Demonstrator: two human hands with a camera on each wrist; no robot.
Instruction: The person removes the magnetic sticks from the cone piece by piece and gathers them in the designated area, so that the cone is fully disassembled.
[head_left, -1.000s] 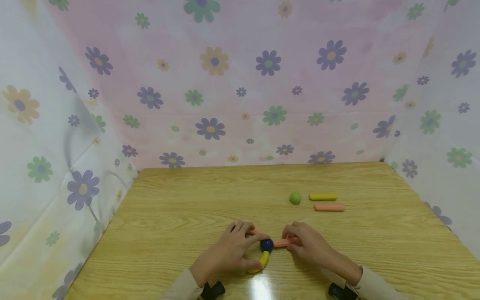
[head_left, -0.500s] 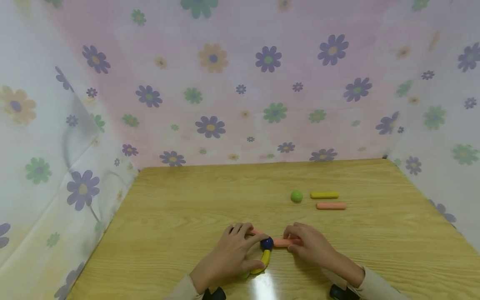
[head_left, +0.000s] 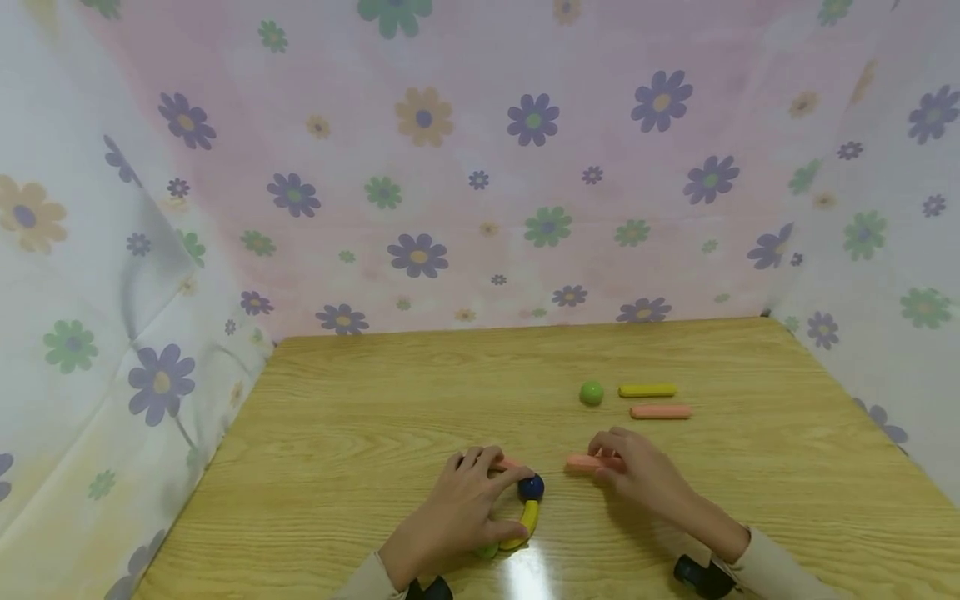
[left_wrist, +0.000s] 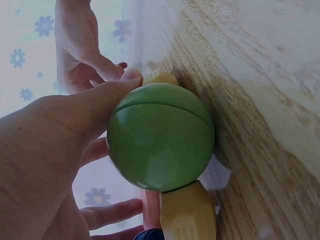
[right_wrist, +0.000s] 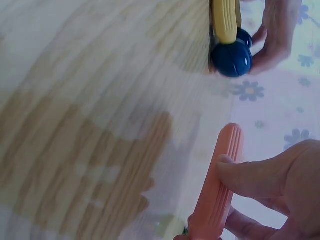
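Holding of Rod-and-Ball Pieces on the Wooden Table

Pinching is being applied by the right hand (head_left: pixel 637 475) to a pink rod (head_left: pixel 588 462); the rod is being gripped between thumb and curled fingers, as is being shown in the right wrist view, where it (right_wrist: pixel 217 192) is being held clear of the other pieces. A gap is being left between this rod and the dark blue ball (head_left: pixel 531 487).

The left hand (head_left: pixel 461 512) is being kept curled around a joined assembly. The blue ball is being touched by its fingertips, a curved yellow rod (head_left: pixel 525 527) is being held against the thumb, and a green ball (left_wrist: pixel 160 137) at the near end of that rod is being pressed by the thumb, as is being shown in the left wrist view. A second pink piece (head_left: pixel 508 463) is being partly covered by the fingers.

Farther out on the table (head_left: pixel 375 417), a loose green ball (head_left: pixel 591 392), a straight yellow rod (head_left: pixel 647 390) and another pink rod (head_left: pixel 661 411) are being left lying near one another, well apart from both hands. The table is being enclosed by a flowered cloth (head_left: pixel 480 167).
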